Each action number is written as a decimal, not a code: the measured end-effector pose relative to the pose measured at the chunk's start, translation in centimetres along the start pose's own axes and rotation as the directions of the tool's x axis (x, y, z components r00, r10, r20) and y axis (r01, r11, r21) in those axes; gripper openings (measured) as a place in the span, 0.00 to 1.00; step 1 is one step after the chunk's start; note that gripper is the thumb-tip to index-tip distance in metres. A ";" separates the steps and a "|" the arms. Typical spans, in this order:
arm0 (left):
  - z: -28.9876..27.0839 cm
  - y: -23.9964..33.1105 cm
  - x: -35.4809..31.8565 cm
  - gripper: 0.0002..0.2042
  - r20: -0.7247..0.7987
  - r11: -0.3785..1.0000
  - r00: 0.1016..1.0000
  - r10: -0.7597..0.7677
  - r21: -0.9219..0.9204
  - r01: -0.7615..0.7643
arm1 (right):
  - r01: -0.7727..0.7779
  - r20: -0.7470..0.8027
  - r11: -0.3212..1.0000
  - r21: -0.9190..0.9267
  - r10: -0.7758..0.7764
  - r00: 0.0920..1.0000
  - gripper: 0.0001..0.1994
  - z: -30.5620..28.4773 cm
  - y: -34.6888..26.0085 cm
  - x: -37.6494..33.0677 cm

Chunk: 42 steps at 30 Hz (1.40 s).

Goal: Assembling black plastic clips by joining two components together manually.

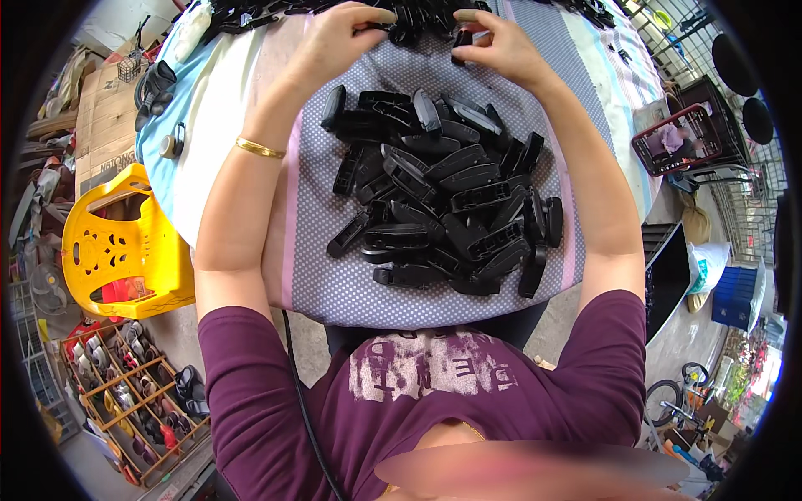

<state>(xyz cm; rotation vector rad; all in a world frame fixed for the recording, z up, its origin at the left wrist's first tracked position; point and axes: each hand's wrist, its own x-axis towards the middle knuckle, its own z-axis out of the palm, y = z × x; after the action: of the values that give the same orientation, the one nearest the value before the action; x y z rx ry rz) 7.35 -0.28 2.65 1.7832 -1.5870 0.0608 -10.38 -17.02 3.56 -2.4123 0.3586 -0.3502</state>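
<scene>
Both arms reach to the far side of the cloth-covered table. My left hand [349, 35] is closed at the edge of the far heap of black plastic parts [416, 18]; its fingertips are partly lost against the dark pieces, so what they pinch cannot be made out. My right hand [499, 52], just right of that heap, pinches a small black plastic piece [461, 47] between thumb and fingers. Between my forearms lies a loose pile of long, curved black plastic casings [443, 188], some showing their hollow ribbed side, others their smooth back.
The patterned tablecloth [334, 296] hangs over the near table edge. A yellow plastic chair [125, 242] stands at the left, above a wooden shoe rack [138, 401]. At the right a phone [678, 139] is propped up. A black cable [296, 392] runs down beside my torso.
</scene>
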 end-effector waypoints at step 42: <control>3.8 4.2 -0.1 0.14 0.389 0.294 0.884 -0.259 -0.840 0.455 | 0.422 -0.174 0.515 -0.746 -0.763 0.622 0.18 -1.3 11.6 5.0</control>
<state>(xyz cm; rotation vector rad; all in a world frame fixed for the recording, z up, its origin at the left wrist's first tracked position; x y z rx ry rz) 2.02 -2.10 1.88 1.1300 -0.8824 -1.0672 -8.10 -28.08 -2.30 -3.0603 -0.2896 -1.4097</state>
